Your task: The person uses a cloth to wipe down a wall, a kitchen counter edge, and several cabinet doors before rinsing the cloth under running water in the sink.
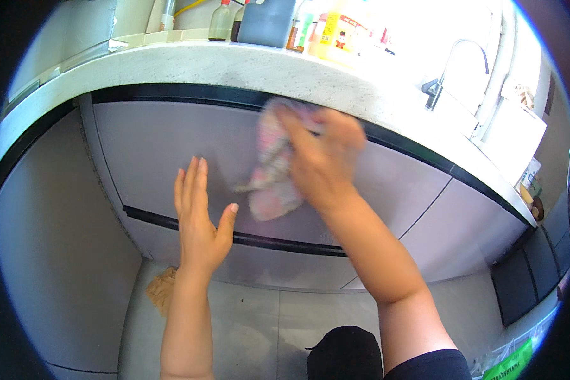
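Note:
A pink and white patterned cloth [273, 171] hangs from my right hand [326, 149], whose fingers are closed on it near the black strip [234, 96] under the countertop. Motion blurs both cloth and fingers. Behind them is a grey-mauve cabinet front [164, 145]. My left hand [201, 215] is held up flat in front of that panel, fingers stretched and thumb apart, holding nothing. Whether its palm touches the panel I cannot tell. A second black strip [285, 244] runs along the panel's lower edge, partly hidden by my left wrist.
On the pale countertop [171, 63] stand a glass bottle [220, 22], a grey container [266, 24] and a yellow-labelled bottle [335, 31]. A tap [434, 88] rises at the right. Crumpled brown paper [161, 288] lies on the tiled floor [247, 329], and a green bag [512, 364] is at lower right.

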### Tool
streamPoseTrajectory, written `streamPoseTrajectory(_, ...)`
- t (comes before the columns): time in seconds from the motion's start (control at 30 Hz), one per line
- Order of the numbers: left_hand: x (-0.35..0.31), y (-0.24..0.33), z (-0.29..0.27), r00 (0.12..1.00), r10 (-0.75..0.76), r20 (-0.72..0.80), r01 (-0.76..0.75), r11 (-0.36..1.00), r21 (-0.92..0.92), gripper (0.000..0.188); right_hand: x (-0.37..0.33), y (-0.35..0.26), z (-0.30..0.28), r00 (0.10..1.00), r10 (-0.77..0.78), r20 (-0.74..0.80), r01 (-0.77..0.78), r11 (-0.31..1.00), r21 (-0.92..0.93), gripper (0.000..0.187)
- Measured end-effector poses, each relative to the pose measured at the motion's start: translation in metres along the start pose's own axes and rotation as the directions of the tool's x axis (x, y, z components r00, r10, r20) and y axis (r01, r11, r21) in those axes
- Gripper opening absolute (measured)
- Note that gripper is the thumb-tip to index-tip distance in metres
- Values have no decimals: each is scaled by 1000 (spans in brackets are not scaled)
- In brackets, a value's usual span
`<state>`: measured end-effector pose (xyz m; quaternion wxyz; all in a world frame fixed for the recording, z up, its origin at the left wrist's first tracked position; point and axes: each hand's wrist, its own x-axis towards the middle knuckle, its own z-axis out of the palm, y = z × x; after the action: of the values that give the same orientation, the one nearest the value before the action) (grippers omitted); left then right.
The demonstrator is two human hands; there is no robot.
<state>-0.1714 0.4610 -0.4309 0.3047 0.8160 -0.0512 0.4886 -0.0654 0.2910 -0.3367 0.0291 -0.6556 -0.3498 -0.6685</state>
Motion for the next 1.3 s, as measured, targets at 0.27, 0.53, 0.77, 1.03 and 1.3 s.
streamPoseTrajectory(0.27,3,14,4,991,92,98,-101,991,89,69,-100,111,-69,837,509,-200,-536,836,-119,34)
streamPoseTrajectory(0.53,42,3,23,984,40,-176,-22,994,103,59,24,-89,20,905,425,30,-418,870,261,39)
streamPoseTrajectory(0.77,16,-26,-6,909,-160,-384,206,975,83,49,19,-96,47,977,211,8,-211,973,97,44)
streamPoseTrajectory(1.03,-4,8,25,994,-97,-48,98,995,24,55,-69,106,-87,977,160,139,-135,976,-173,42)
streamPoseTrajectory(1.3,-12,12,13,993,-118,28,117,992,44,56,-98,177,-146,935,319,159,-214,859,-465,38)
